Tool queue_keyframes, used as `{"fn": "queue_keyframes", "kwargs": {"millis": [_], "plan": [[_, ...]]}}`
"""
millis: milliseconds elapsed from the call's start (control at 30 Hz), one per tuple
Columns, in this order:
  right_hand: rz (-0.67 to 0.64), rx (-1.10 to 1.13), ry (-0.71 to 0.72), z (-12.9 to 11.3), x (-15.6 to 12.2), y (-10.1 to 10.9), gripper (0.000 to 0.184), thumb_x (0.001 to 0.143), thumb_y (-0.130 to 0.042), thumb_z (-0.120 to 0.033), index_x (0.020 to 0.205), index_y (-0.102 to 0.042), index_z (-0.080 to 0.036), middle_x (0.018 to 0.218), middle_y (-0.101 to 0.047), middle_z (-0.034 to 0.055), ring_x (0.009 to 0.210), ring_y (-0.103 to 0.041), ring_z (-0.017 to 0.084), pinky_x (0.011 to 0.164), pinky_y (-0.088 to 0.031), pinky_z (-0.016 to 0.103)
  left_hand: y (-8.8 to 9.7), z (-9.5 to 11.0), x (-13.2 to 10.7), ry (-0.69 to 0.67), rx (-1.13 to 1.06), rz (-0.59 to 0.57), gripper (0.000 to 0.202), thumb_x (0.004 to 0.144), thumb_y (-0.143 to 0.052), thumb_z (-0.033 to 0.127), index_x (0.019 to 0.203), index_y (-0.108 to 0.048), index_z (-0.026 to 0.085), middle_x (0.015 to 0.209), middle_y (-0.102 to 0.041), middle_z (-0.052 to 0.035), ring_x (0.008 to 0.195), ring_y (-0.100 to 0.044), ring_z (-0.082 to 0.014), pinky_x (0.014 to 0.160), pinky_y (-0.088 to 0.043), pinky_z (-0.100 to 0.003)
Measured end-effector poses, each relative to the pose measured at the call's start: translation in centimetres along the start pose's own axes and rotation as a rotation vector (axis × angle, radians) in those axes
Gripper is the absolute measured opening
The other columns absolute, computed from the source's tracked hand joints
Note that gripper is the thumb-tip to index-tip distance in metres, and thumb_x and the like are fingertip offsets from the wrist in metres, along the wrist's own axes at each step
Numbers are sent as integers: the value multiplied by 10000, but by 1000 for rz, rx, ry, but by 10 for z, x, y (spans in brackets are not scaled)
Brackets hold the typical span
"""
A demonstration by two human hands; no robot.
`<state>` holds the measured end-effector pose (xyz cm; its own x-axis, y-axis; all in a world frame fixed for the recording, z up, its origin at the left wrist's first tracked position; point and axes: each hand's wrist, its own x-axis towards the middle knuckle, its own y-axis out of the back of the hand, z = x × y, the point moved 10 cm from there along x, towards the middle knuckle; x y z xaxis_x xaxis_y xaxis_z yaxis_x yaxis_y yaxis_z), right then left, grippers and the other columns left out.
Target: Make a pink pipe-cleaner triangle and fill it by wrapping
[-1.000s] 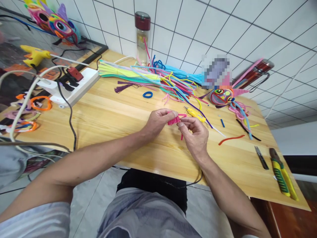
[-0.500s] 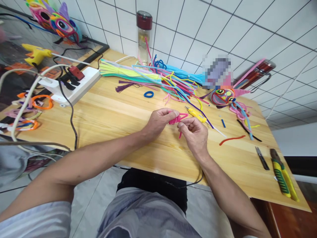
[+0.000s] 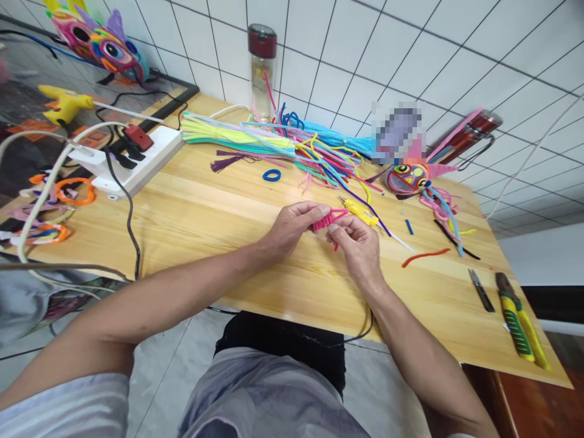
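Note:
Near the middle of the wooden table (image 3: 219, 225), a bright pink pipe cleaner (image 3: 323, 221) is wound into a tight coil, with a bent end sticking out to the right. My left hand (image 3: 292, 226) pinches the coil's left end between thumb and fingers. On its other side, my right hand (image 3: 358, 243) is closed on the pipe cleaner, and a short pink end shows below its fingers. Just behind the right hand lies a yellow glue gun (image 3: 361, 212). A dark blue ring (image 3: 271, 175) rests farther back.
Bundled pipe cleaners (image 3: 241, 135) lie at the back beside a glass bottle (image 3: 262, 73). A white power strip (image 3: 146, 161) with cords stands left. At right are a colourful mask figure (image 3: 406, 176), small snips (image 3: 481, 291) and green-yellow pliers (image 3: 515, 319). Another glue gun (image 3: 66, 103) is far left.
My right hand has moved slightly in against the coil, and the loose pink end below it shows less. The left hand keeps its pinch. The whole view has shifted a little.

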<state>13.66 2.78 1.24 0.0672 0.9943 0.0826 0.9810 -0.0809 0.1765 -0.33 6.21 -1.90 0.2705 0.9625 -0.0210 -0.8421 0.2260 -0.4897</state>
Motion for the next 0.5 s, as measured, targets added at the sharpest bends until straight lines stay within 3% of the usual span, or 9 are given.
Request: {"fn": "queue_keyframes", "kwargs": {"millis": [133,333,500], "plan": [[21,9,-6,3,2,5,213,795,-807,-408,775,-681,-237,645,-681,-30,572,-594,133,599,-516,277,-1,-3,1,30,-49,5,578,798,-847,731,844,-752,162,823,-715,-52,758,-594,-151,688,-458,-291],[12,-18,6,1,2,3,225,796,-791,-427,779,-674,-236,637,-663,-35,560,-562,126,572,-473,269,-3,1,-1,-21,67,-29,466,716,-960,546,893,-747,172,812,-697,-10,723,-561,-112,712,-459,-275],[6,-120,42,3,5,3,263,830,-794,-475,852,-673,-242,703,-677,-23,599,-583,139,587,-486,283,3,2,2,-26,116,6,409,739,-931,516,810,-724,170,724,-647,6,681,-532,-108,700,-444,-281]]}}
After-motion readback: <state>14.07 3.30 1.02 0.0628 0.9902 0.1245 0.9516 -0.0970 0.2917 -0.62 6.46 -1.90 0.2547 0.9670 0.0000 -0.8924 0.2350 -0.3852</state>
